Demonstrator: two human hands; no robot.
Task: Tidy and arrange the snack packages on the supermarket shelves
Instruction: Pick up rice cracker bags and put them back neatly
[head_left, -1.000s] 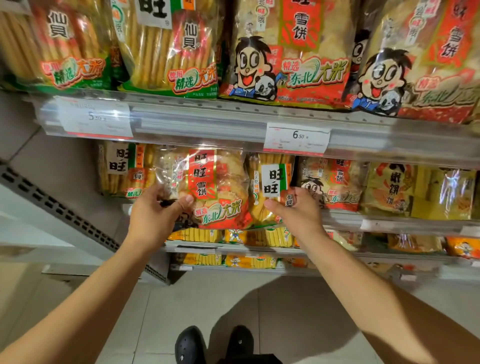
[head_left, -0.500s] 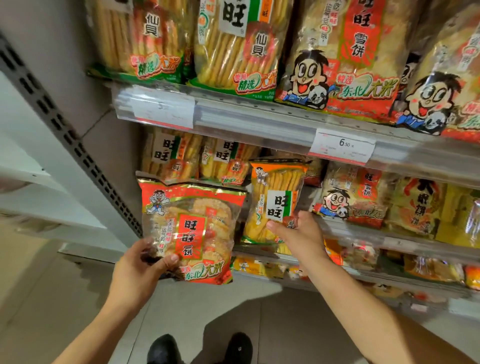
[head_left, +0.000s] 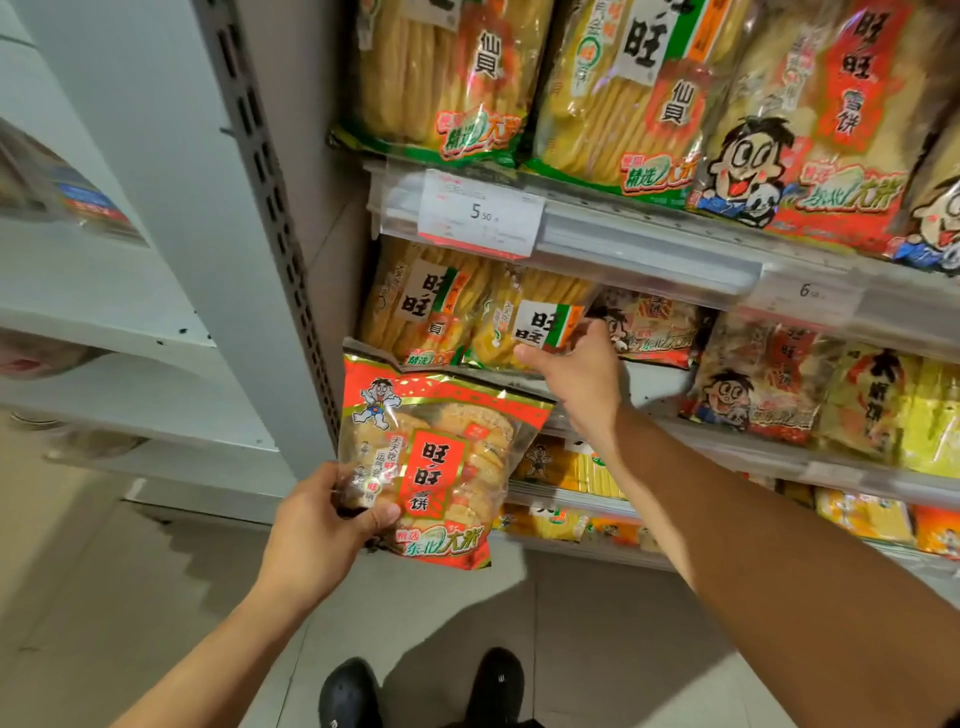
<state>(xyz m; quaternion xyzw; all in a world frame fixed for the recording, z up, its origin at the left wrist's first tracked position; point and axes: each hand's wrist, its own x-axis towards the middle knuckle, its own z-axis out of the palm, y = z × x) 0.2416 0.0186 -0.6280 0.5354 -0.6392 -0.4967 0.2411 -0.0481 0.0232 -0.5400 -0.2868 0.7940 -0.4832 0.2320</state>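
My left hand (head_left: 317, 530) pinches only the red bag's (head_left: 431, 467) lower corner, below the price tag (head_left: 480, 213), so it may slip while my right hand (head_left: 582, 379) grips the yellow pack (head_left: 524, 322).

1. I see a grey perforated upright (head_left: 280, 228) running down the left edge of the shelving bay, its slots in a single column.
2. Left of it, I make out pale shelf boards (head_left: 104, 322) of a neighbouring bay, blurred.
3. A white price label (head_left: 480, 213) reading 5.50 sits in the clear strip on the upper shelf edge; a second label (head_left: 810, 293) further right shows a 6, the rest too blurred for me to read.
4. The floor (head_left: 597, 649) below is light tile with visible grout lines.
5. Two black shoes (head_left: 421, 691) show at the bottom edge, toes towards the shelves, close together but apart.
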